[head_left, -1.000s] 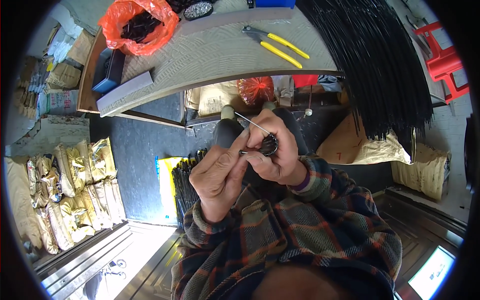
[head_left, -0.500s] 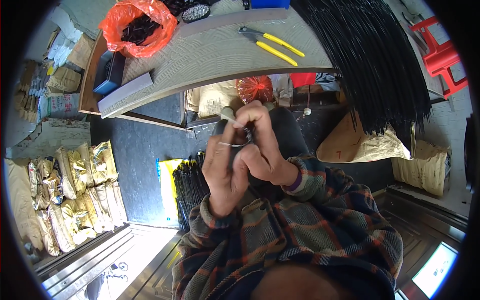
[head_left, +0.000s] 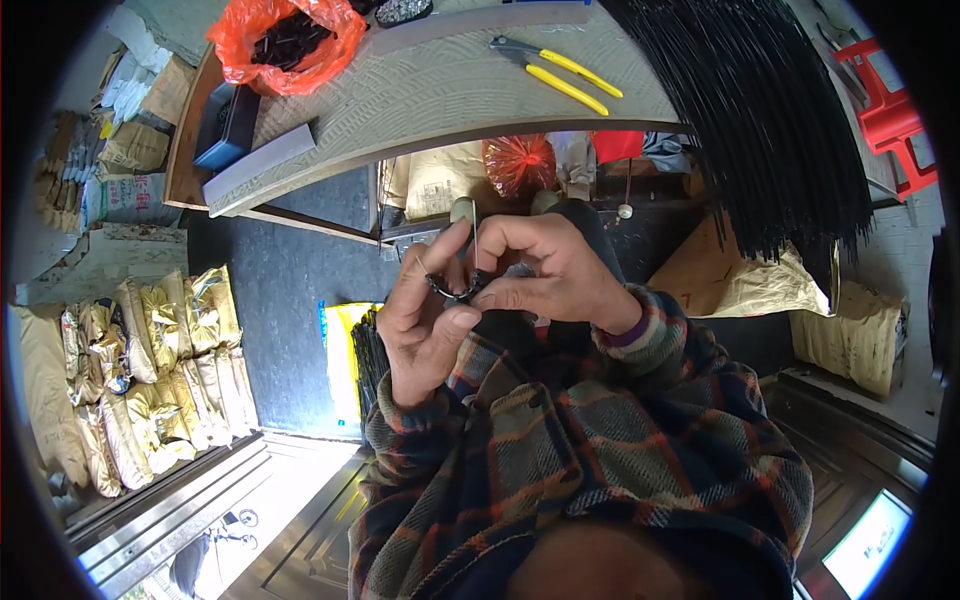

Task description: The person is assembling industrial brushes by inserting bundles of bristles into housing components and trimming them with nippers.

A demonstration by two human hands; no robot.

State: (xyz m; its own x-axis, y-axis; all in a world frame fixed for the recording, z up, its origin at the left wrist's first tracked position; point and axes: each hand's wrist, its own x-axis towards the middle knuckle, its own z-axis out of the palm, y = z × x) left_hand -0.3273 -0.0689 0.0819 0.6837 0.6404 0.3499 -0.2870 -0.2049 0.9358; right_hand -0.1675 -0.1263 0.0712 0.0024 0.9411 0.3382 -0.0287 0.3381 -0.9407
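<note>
Left hand: fingers pinched on a small black part, held in front of the chest.
Right hand: thumb and forefinger closed on the same part.
Table: farther off, bearing yellow-handled pliers, orange bag.

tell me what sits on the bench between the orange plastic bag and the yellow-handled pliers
In the head view, a long grey flat bar lies on the wooden bench top between the orange plastic bag and the yellow-handled pliers, with a small dark oval object at the top edge.
</note>
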